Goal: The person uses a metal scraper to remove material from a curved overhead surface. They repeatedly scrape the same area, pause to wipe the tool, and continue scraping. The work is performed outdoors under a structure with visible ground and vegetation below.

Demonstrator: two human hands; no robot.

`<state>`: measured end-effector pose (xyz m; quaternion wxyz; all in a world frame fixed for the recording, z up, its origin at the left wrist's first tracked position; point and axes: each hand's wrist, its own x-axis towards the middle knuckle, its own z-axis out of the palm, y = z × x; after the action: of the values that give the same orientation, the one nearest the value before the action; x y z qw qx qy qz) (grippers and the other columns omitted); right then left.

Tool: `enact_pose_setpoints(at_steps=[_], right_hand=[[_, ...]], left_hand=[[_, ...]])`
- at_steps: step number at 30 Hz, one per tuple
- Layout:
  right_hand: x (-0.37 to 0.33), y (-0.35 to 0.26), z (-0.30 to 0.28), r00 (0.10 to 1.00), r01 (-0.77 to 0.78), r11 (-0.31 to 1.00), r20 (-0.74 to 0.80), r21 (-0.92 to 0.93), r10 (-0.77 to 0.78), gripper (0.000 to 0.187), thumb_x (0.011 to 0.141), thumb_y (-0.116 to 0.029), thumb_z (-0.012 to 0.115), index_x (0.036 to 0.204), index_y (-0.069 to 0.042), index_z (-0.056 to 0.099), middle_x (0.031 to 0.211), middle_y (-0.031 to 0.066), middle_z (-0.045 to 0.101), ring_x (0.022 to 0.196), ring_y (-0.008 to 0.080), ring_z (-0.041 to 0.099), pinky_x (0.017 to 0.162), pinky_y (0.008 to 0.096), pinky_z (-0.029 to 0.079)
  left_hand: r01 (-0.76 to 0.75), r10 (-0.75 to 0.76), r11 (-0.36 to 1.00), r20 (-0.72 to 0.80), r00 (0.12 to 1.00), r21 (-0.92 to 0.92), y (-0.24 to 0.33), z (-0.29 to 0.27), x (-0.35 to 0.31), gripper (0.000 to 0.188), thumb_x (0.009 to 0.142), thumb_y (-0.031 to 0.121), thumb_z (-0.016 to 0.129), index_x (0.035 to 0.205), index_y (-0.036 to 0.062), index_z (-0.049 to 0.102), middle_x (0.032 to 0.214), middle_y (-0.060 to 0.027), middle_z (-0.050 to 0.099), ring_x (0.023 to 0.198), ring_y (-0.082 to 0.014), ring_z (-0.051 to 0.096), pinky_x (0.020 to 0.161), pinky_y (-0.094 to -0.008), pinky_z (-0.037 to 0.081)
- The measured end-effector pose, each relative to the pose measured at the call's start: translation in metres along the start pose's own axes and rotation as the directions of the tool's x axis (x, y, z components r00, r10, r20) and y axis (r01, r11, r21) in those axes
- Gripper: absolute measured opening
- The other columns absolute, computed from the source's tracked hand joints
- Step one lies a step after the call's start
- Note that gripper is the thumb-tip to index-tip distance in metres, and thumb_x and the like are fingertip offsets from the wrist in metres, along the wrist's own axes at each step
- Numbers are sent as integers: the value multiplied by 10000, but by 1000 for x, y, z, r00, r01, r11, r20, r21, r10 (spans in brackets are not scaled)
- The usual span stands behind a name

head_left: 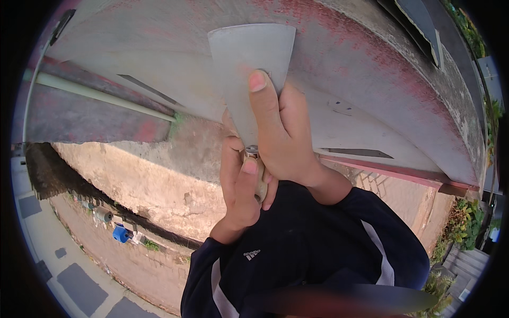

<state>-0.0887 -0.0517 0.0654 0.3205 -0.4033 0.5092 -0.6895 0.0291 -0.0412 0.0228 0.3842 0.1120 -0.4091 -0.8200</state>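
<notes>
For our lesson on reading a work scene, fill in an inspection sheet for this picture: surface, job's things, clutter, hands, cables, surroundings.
Surface: grey wall with worn red paint patches.
Job's things: wide metal scraper, blade flat against the wall.
Clutter: nothing seen on the wall face.
Hands: right hand holds the scraper, forefinger stretched up the blade; left hand wraps the handle below.
Cables: none seen; a pale pipe runs along the wall.
Surroundings: lower rough wall, blue object, paving slabs, plants.
</notes>
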Motion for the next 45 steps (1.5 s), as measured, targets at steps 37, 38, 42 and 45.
enact_pose_setpoints(at_steps=[37,38,42,45], right_hand=[[-21,-5,-30,999,-3,996,-42,-93,-1,476,1093,-386,414,877,3,583,647,-4,540,585,50,491,499,229,375],[-19,-6,-29,999,33,997,-36,-71,-35,475,1093,-386,413,870,0,578,645,-4,537,581,49,490,496,228,374],[-15,-10,-27,999,22,998,-45,-52,-24,465,1094,-372,411,870,-3,583,655,3,550,570,55,482,484,243,374],[-15,-10,-29,1000,21,999,-8,-46,-21,436,1089,-333,420,856,1,577,620,28,546,537,77,492,481,265,390]], left_hand=[[8,-8,1000,47,999,-9,-27,11,-3,310,1061,251,397,1216,-17,378,788,-107,502,420,-87,392,350,-211,321],[24,-24,1000,54,998,-5,-25,12,-2,303,1061,249,396,1209,-15,376,788,-109,502,419,-88,393,350,-212,322],[79,-82,996,51,995,50,-22,16,-2,297,1057,257,407,1188,-6,368,785,-110,502,414,-94,392,349,-213,327],[-22,22,999,-3,1000,-49,-22,16,-3,308,1052,272,426,1189,3,362,780,-110,496,413,-96,393,346,-215,328]])
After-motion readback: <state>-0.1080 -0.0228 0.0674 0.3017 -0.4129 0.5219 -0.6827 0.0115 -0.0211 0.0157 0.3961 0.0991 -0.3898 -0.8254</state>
